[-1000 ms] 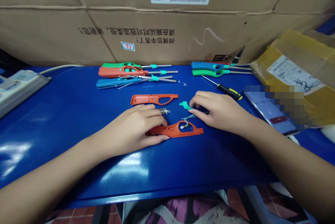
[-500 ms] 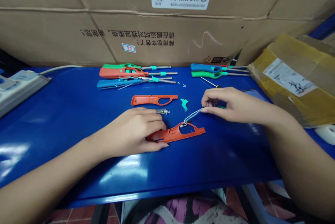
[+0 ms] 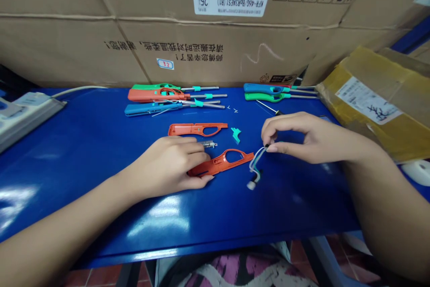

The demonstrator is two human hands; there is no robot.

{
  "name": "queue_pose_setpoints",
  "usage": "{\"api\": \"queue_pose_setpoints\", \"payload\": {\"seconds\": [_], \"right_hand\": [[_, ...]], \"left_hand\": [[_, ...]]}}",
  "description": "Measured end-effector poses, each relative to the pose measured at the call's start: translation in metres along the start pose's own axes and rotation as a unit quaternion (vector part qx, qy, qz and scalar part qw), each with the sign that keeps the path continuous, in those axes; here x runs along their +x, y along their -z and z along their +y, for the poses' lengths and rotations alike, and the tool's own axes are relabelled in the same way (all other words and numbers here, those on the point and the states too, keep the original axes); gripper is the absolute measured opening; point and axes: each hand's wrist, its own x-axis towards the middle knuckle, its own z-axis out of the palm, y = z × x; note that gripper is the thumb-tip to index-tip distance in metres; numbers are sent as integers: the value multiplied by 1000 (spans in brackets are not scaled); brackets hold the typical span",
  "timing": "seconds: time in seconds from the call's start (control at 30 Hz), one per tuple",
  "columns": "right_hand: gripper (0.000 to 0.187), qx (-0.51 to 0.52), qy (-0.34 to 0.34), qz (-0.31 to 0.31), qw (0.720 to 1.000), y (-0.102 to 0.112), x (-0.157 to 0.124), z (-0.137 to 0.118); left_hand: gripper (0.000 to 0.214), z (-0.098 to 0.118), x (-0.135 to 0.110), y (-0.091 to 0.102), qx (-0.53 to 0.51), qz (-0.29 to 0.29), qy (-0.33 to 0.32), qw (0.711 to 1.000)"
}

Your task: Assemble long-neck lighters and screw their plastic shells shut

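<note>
My left hand (image 3: 183,164) is closed on the rear end of an orange lighter shell half (image 3: 215,164), hollow side up on the table. Between finger and thumb of my right hand (image 3: 298,137) hang thin white and green wires with a small black-and-white igniter piece (image 3: 253,181) at their lower end. That piece is apart from the shell. The other orange shell half (image 3: 198,129) lies just beyond my left hand. A small metal-and-clear part (image 3: 208,144) pokes out by my left fingers. A teal trigger piece (image 3: 236,135) rests between the hands.
Several long-necked lighters (image 3: 157,94) lie at the back left, others (image 3: 265,92) at the back right. A thin screwdriver (image 3: 268,107) is beyond my right hand. A power strip (image 3: 30,112) sits left, a taped carton (image 3: 363,103) right. A large cardboard box (image 3: 188,36) walls the back.
The wires and igniter piece have come out of the orange shell and now hang to its right. My right hand has moved slightly right; the shell has tilted in my left hand.
</note>
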Motion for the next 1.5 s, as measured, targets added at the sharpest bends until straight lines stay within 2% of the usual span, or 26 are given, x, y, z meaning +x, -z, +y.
{"api": "queue_pose_setpoints", "payload": {"seconds": [0.17, 0.27, 0.4, 0.6, 0.7, 0.83, 0.9, 1.03, 1.13, 1.33, 1.5], "right_hand": [[17, -70, -36, 43, 996, -3, 2, 4], [21, -105, -73, 8, 992, -8, 5, 11], [23, -106, -86, -43, 990, -12, 6, 18], [19, -157, -127, -57, 978, -15, 5, 20], [20, -150, -118, -47, 980, -15, 5, 19], [22, -116, -99, 10, 988, -13, 5, 13], [20, -112, -100, 20, 988, -13, 5, 12], [17, -116, -96, -21, 988, -17, 7, 17], [16, -116, -100, -27, 988, -20, 9, 21], [32, -64, -150, -82, 983, -10, 2, 19], [14, -95, -162, -122, 975, -3, -4, 21]], "left_hand": [[23, 2, 1, 1, -12, 2, -21, 1000], [23, 4, 3, 0, -12, 8, -38, 999], [24, 5, 3, -2, -13, 8, -50, 999], [26, 5, 1, -2, -19, 8, -48, 999], [25, 4, 2, -2, -27, 4, -39, 999], [22, 3, 3, -3, -37, -3, -16, 999], [22, 3, 3, -3, -41, -7, -8, 999], [22, 3, 1, -4, -44, -5, -6, 999], [23, 3, 1, -5, -41, -3, -8, 999], [22, 3, 2, -4, -37, -9, -2, 999], [22, 2, 3, -5, -36, -1, -3, 999]]}}
